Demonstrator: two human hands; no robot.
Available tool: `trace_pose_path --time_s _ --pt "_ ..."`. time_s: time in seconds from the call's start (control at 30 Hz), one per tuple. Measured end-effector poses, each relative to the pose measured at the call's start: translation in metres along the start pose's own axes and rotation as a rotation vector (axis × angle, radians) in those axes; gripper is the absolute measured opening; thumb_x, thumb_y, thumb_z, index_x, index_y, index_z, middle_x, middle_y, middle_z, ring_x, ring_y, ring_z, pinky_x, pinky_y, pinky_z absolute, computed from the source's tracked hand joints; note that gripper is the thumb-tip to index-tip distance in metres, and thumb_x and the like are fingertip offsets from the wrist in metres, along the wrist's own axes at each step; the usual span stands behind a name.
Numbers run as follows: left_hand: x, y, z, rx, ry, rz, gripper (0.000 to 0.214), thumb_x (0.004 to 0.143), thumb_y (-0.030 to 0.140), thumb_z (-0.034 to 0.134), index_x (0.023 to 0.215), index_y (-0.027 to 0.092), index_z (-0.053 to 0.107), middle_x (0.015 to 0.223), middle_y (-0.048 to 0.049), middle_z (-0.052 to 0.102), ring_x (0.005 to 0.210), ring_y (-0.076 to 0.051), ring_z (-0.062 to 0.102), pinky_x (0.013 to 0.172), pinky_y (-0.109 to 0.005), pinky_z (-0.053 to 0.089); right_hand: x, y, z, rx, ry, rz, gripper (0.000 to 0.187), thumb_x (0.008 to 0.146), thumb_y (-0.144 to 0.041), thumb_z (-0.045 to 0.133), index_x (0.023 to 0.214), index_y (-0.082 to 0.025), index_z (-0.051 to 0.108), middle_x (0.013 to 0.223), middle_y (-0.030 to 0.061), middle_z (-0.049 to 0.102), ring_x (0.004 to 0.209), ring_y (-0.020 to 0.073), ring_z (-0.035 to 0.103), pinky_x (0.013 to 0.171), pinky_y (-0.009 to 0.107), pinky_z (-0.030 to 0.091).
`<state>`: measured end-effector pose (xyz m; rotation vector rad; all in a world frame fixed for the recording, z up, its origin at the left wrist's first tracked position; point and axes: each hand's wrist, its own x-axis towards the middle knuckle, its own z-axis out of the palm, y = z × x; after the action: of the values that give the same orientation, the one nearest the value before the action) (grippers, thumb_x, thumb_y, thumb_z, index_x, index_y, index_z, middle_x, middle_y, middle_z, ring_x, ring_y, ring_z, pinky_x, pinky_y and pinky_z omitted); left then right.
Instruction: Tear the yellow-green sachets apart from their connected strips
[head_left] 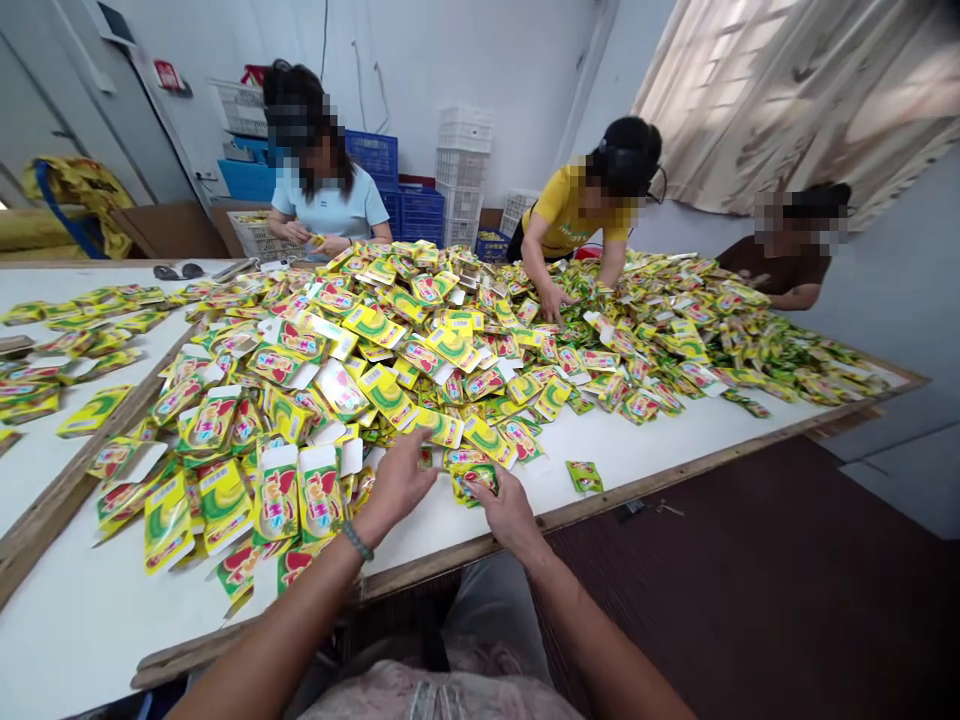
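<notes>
A big heap of yellow-green printed packets and flat card sleeves [420, 340] covers the white table [660, 440]. My left hand [397, 482] reaches over the table's near edge, fingers spread and open, hovering just above a small packet by the heap's front. My right hand [508, 510] lies beside it, its fingers closed on a small green packet [472, 480]. A beaded band sits on my left wrist. One loose green packet [583, 476] lies alone to the right of my hands.
Three people work at the far side: one in a light blue shirt [330, 205], one in yellow [570, 215] leaning over the heap, one in brown [787, 265]. A second table [45, 460] at left holds more packets. Blue and white crates [442, 180] stand by the wall.
</notes>
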<state>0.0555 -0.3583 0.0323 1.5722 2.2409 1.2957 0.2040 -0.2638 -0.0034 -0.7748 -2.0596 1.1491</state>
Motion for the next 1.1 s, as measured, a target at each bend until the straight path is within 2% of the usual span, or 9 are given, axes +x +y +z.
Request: trace_pose_path --time_s 0.1,0.2,0.33,0.43,0.57,0.63,0.83,1.0,1.1 --pt "0.030 -0.003 0.001 0.550 0.043 0.275 0.060 0.068 0.004 0.052 0.125 0.018 0.046 0.134 -0.0123 0.046 0.132 -0.032 0.027 0.108 -0.052 0.016 -0.003 0.009 0.005 -0.211 -0.038 -0.057 0.032 0.078 -0.027 0.051 0.105 -0.012 0.057 0.094 0.0118 0.065 0.086 0.0231 0.060 0.076 0.033 0.045" --pt "0.050 -0.010 0.007 0.737 -0.011 0.344 0.053 0.070 -0.001 0.045 0.120 0.016 0.052 0.123 -0.0137 0.056 0.132 -0.031 0.026 0.107 -0.057 0.005 -0.007 0.017 0.012 -0.317 -0.069 -0.083 0.030 0.078 -0.024 0.049 0.105 -0.013 0.058 0.095 0.0116 0.065 0.087 0.0236 0.060 0.076 0.033 0.044" --pt "0.052 -0.015 0.004 0.537 0.000 0.294 0.038 0.073 0.007 0.048 0.110 0.014 0.057 0.109 -0.0144 0.063 0.120 -0.028 0.044 0.105 -0.047 0.023 -0.005 0.027 0.009 -0.218 -0.013 -0.024 0.027 0.077 -0.026 0.053 0.101 -0.016 0.060 0.089 0.0075 0.067 0.082 0.0219 0.060 0.074 0.032 0.045" --pt "0.037 -0.014 -0.004 0.348 0.020 0.150 0.032 0.081 0.021 0.046 0.111 0.013 0.054 0.097 -0.0123 0.066 0.096 -0.024 0.059 0.085 -0.037 0.044 0.002 0.029 0.001 0.013 0.045 0.046 0.028 0.076 -0.030 0.055 0.099 -0.016 0.060 0.089 0.0072 0.067 0.083 0.0215 0.060 0.077 0.034 0.046" --pt "0.000 -0.015 -0.003 -0.148 -0.075 -0.004 0.039 0.078 0.036 0.056 0.110 0.014 0.054 0.104 -0.0087 0.065 0.093 -0.022 0.060 0.080 -0.033 0.046 0.016 0.015 -0.006 0.449 0.066 0.004 0.036 0.077 -0.036 0.057 0.107 -0.016 0.054 0.101 0.0082 0.064 0.090 0.0201 0.060 0.081 0.035 0.047" --pt "-0.018 -0.016 0.002 -0.325 -0.151 -0.026 0.044 0.073 0.034 0.062 0.111 0.015 0.053 0.109 -0.0078 0.064 0.096 -0.022 0.058 0.083 -0.032 0.045 0.022 0.002 -0.007 0.486 0.021 -0.069 0.037 0.078 -0.036 0.058 0.109 -0.017 0.053 0.102 0.0071 0.064 0.092 0.0190 0.059 0.083 0.034 0.046" --pt "-0.042 -0.016 0.008 -0.414 -0.221 -0.155 0.051 0.065 0.033 0.068 0.110 0.014 0.055 0.107 -0.0065 0.065 0.090 -0.022 0.059 0.081 -0.032 0.046 0.036 -0.025 -0.010 -0.047 -0.385 -0.235 0.020 0.080 -0.029 0.058 0.096 -0.017 0.061 0.086 0.0022 0.064 0.080 0.0155 0.057 0.074 0.027 0.044" --pt "-0.042 -0.021 0.008 -0.314 -0.214 -0.126 0.045 0.065 0.036 0.067 0.103 0.014 0.059 0.098 -0.0043 0.066 0.086 -0.022 0.058 0.077 -0.030 0.045 0.044 -0.040 -0.008 -0.407 -0.485 -0.432 0.011 0.077 -0.020 0.062 0.087 -0.016 0.064 0.083 0.0041 0.061 0.081 0.0168 0.055 0.071 0.026 0.040" --pt "-0.041 -0.024 0.010 -0.293 -0.187 -0.119 0.039 0.064 0.037 0.068 0.095 0.014 0.061 0.091 -0.0029 0.066 0.082 -0.021 0.057 0.075 -0.028 0.044 0.047 -0.046 0.000 -0.414 -0.478 -0.552 0.013 0.073 -0.019 0.067 0.086 -0.018 0.065 0.083 0.0036 0.060 0.083 0.0167 0.055 0.072 0.026 0.040"
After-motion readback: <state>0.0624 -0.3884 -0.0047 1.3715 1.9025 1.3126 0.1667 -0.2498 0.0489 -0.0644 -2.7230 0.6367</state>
